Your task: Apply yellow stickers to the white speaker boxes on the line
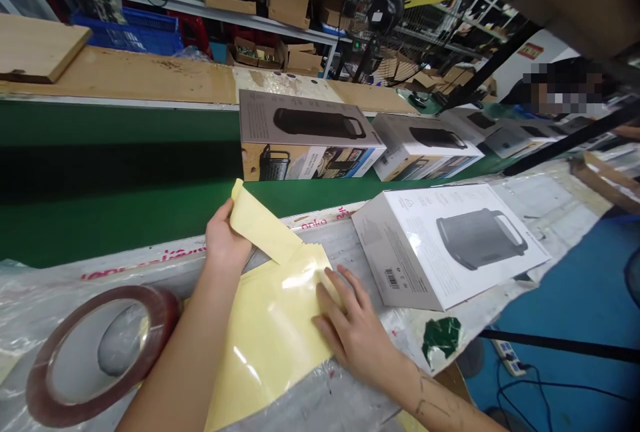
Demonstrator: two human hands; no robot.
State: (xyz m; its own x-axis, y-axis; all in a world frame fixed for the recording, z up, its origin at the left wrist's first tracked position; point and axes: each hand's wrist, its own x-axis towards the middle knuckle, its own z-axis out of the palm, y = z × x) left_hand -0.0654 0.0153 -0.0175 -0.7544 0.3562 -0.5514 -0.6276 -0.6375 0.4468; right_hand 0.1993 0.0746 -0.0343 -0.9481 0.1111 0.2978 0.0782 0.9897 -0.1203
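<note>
While the left hand [227, 242] pinches a yellow strip [267, 229] toward 8 o'clock, the yellow sheets [275, 325] lie flat at 7. The lifting appears partial: one strip is raised, the rest is down; whether the strip's lower end is detached cannot be told. The right hand [357, 325] rests on the sheets between 5 and 6, fingers bent, any grip unclear. On the plastic-covered bench [320, 405], clear of both hands, are a white box [415, 245] at 4 and a tape roll [40, 372] farther out at 8. Printed boxes [310, 132] line a green belt [150, 219] from 12 to 2; blue floor [565, 285] shows beyond 4.
</note>
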